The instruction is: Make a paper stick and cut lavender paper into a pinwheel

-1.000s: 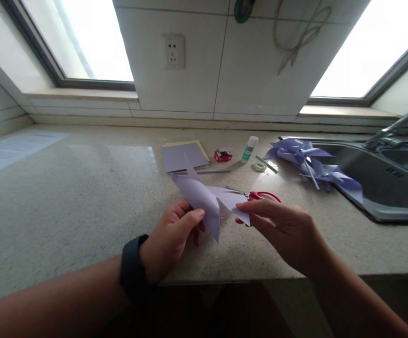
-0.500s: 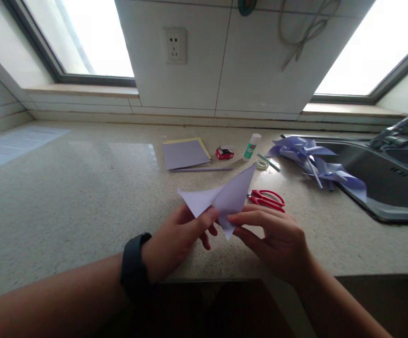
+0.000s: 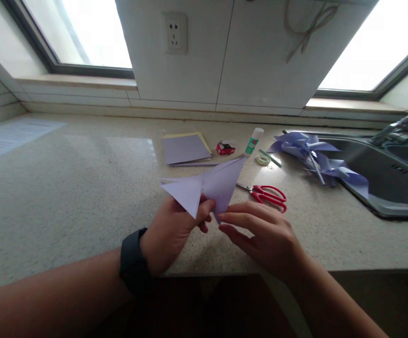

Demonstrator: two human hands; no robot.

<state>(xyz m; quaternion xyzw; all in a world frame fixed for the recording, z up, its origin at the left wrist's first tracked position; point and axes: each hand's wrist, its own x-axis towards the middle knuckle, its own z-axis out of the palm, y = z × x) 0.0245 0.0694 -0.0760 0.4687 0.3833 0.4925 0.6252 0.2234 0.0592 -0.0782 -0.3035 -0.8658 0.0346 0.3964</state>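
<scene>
A folded sheet of lilac paper [image 3: 207,185] with pointed flaps is held above the speckled countertop [image 3: 66,188]. My left hand [image 3: 172,230], with a dark watch on the wrist, pinches its centre from below with thumb and fingers. My right hand [image 3: 260,232] touches the paper's lower point with its fingertips. Red-handled scissors [image 3: 265,195] lie on the counter just right of the paper.
A stack of lilac and yellow paper [image 3: 185,148], a small red box [image 3: 225,148], a glue stick [image 3: 253,140], a tape roll [image 3: 262,160] and a green stick lie behind. Finished lilac pinwheels [image 3: 316,157] rest on the rim of the steel sink [image 3: 383,178] at right. The counter's front edge is close below my hands.
The paper has been turned and opened out, its flaps now spreading left and up-right. My hands have shifted slightly left and away from me; the view tilted down a little.
</scene>
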